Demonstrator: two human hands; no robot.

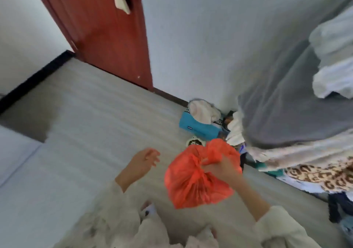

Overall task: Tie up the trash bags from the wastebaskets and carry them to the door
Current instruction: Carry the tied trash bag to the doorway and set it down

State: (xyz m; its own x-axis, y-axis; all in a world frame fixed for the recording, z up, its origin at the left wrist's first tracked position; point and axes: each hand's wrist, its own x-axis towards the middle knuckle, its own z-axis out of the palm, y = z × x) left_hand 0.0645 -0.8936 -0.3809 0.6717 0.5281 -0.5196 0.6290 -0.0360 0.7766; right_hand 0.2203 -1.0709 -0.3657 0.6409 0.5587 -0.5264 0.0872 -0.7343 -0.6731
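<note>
Right hand point(222, 168): clamped on bag point(191, 182) neck, near door point(107, 37).
Left hand point(142, 162): loose, left of bag.

The pale striped floor point(91, 114) carries a blue rectangular tissue box point(198, 128) at two o'clock, beside the wall, with a small round dark-patterned object point(194, 142) just in front of it.

orange bag point(193, 182), red door point(99, 30) (leopard-print cloth point(322, 177))
</note>
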